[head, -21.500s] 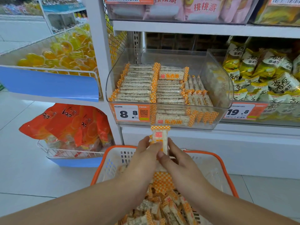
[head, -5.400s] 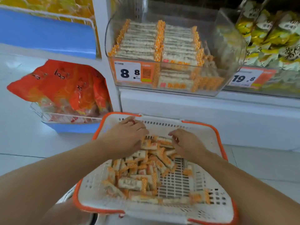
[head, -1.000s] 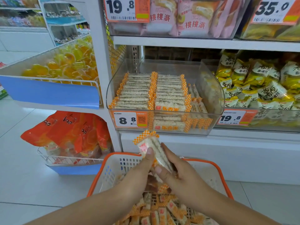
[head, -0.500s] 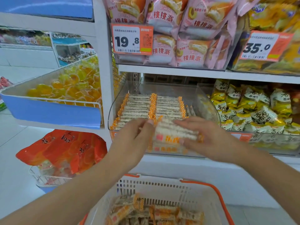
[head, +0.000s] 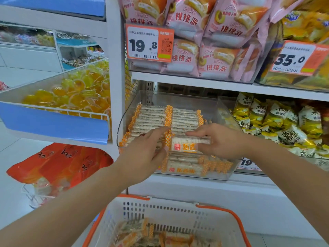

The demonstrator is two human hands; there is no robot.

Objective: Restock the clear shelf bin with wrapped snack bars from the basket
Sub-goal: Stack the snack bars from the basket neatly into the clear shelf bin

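Observation:
A clear shelf bin (head: 179, 99) on the middle shelf holds neat rows of white snack bars with orange checked ends (head: 151, 114). Both hands are over its front edge. My left hand (head: 144, 154) and my right hand (head: 219, 139) hold a small stack of wrapped snack bars (head: 187, 144) between them, each gripping one end, at the front of the middle row. Below, the white basket with an orange rim (head: 178, 209) contains several loose bars (head: 160, 236).
Pink pastry bags (head: 201, 32) fill the shelf above, with price tags 19.8 and 35.0. Yellow snack packets (head: 284, 122) sit in the bin to the right. A blue-fronted tray of yellow jelly cups (head: 71, 93) and orange bags (head: 58, 163) lie to the left.
Both hands lifted the stack from above the basket up to the bin, turned it level, and now lower it onto the front of the middle row.

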